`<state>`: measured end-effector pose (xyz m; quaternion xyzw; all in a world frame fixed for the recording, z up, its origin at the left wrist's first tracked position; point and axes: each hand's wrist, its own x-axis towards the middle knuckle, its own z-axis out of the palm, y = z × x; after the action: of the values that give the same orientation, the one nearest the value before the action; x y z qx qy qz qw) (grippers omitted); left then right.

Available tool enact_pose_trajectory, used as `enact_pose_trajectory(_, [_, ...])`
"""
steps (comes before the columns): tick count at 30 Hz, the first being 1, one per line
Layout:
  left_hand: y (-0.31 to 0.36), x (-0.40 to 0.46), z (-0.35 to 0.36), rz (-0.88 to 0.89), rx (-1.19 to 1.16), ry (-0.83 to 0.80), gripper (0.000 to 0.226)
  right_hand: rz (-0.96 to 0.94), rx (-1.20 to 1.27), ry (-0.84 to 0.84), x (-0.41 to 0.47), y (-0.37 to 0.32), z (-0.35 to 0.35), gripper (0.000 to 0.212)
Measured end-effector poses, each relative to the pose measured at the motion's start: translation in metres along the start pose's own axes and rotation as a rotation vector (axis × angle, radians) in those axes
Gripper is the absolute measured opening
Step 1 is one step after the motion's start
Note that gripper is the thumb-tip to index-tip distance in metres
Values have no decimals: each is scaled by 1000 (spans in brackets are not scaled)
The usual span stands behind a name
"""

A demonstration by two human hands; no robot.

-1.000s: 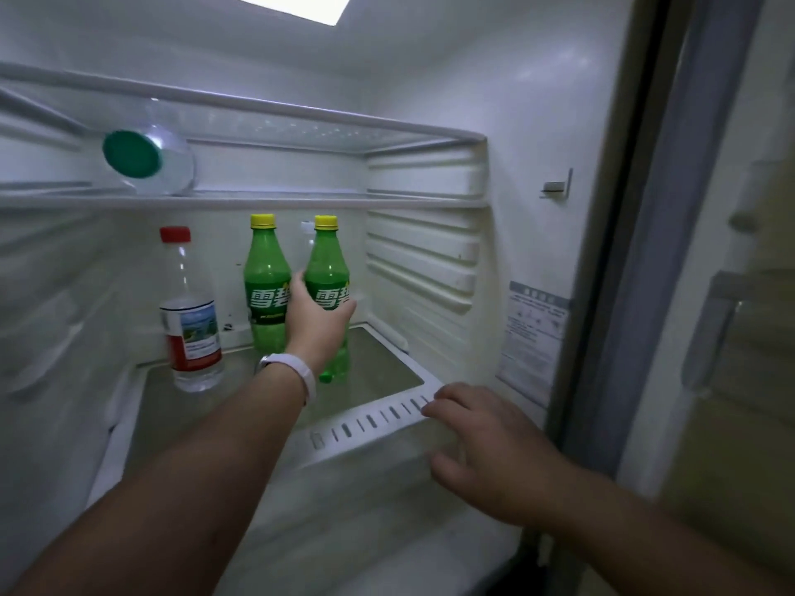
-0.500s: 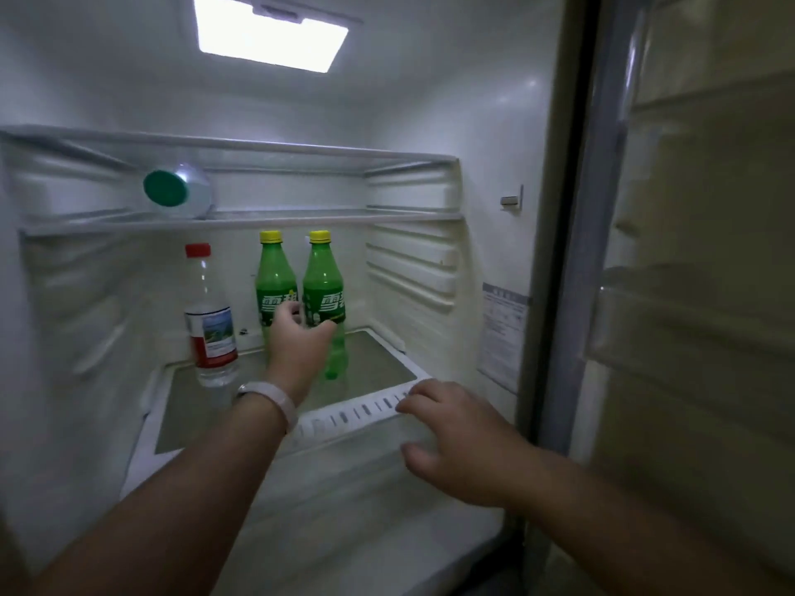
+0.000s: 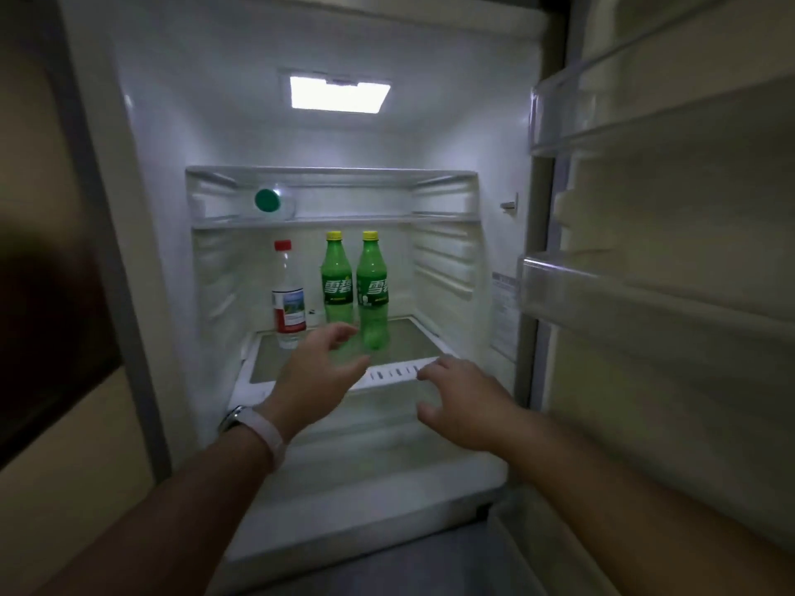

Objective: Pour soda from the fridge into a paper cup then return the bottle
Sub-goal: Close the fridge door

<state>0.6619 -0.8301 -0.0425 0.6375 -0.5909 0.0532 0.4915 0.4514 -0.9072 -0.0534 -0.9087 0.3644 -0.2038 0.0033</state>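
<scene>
Two green soda bottles stand upright side by side on the fridge's glass shelf [image 3: 413, 337]. The right bottle [image 3: 373, 290] is nearer the front; the left bottle [image 3: 337, 281] sits just behind and beside it. Each has a yellow cap, a green label with white characters, and a clear green body that looks full.

To their left on the same shelf stands a clear water bottle [image 3: 289, 298] with a red cap and a red-and-white label. On the shelf above, a clear bottle with a green cap [image 3: 266, 200] lies on its side, cap facing out.

The left hand [image 3: 318, 380], with a pale band at the wrist, hovers in front of the soda bottles, fingers spread apart and slightly curved, holding nothing. The right hand [image 3: 462, 402] is near the shelf's front right edge, fingers apart and relaxed, also holding nothing. The fridge door [image 3: 667, 251] stands open at right.
</scene>
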Motion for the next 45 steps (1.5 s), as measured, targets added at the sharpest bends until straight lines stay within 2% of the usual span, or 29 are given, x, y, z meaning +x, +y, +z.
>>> enact_pose_trajectory(5, [21, -48, -24, -6, 65, -36, 49, 0, -12, -48, -20, -12, -6, 58])
enact_pose_trajectory(9, [36, -86, -45, 11, 242, -96, 55, -15, -59, -66, -36, -24, -10, 56])
enact_pose_trajectory(13, [55, -118, -65, -44, 419, -172, 62, -37, -60, -93, -54, -41, -13, 57])
enact_pose_trajectory(23, [92, -168, -93, -35, 581, -182, 66, -144, -48, -61, -118, -71, -31, 54])
enact_pose_trajectory(31, [116, -221, -111, -39, 533, -204, 64, -140, -37, -22, -190, -86, -56, 52])
enact_pose_trajectory(45, [201, -314, -117, 108, 310, -243, 59, -85, -65, 10, -356, -99, -120, 52])
